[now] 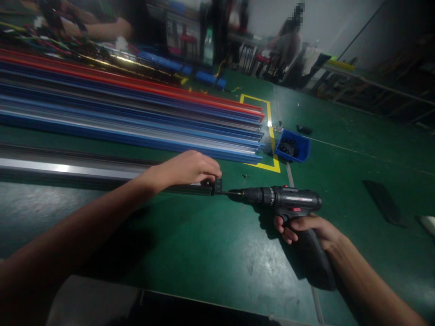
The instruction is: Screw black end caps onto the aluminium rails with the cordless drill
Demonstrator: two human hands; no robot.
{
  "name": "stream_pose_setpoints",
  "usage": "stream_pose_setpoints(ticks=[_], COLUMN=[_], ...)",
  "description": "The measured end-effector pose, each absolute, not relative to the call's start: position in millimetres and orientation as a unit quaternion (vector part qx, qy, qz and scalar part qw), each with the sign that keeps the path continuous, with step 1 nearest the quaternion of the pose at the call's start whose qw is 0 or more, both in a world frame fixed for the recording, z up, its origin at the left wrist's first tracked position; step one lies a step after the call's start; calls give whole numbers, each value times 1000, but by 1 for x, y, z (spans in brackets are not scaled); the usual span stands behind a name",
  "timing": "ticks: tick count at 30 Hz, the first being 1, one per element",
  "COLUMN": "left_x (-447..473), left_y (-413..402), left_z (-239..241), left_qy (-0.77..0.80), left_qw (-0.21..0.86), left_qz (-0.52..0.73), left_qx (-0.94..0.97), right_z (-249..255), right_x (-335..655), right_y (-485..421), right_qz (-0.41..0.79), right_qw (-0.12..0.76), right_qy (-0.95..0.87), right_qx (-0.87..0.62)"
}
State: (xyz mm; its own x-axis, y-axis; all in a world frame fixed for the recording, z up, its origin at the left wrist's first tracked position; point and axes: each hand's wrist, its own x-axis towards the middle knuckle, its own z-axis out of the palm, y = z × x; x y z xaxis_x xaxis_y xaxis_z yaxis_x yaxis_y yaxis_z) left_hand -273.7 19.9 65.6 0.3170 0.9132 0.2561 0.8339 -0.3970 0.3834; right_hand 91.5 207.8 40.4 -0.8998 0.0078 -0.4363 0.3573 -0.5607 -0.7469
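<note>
My right hand (306,228) is wrapped round the grip of a black cordless drill (277,197), which points left. Its thin bit reaches the end of a long dark metal profile (112,174) lying along the table. At that end sits a small black end bracket (218,185), upright against the profile. My left hand (195,168) rests over the profile's end, its fingers closed on the bracket. Whether the bit's tip sits in a screw is too small to tell.
Behind the profile lie several long blue profiles (136,131) and red profiles (142,79). A blue bin (294,146) with small black parts stands at the right, beside yellow tape (272,136). A dark flat piece (384,201) lies far right. Another person's arm (108,31) shows at upper left.
</note>
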Motion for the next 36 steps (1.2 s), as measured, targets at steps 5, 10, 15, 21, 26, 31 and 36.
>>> stream_pose_setpoints(ticks=[5,10,15,21,26,31,36], left_x=[-273,-273,-274,-274,-275,-274,-273], left_y=[20,20,20,20,20,20,21], left_z=[65,65,65,64,63,64,64], left_qy=[540,543,541,539,537,536,539], left_qw=[90,88,85,84,83,88,87], left_qz=[220,223,223,223,230,231,225], left_qx=[807,805,806,808,808,807,807], right_z=[36,36,37,39,42,43,41], right_x=[93,93,93,93,91,91,92], right_y=[211,211,210,209,206,206,208], right_qz=[-875,-879,-874,-862,-847,-855,-866], right_qw=[95,98,98,102,92,95,99], right_qy=[446,441,444,457,467,455,442], right_qx=[163,154,171,196,237,229,210])
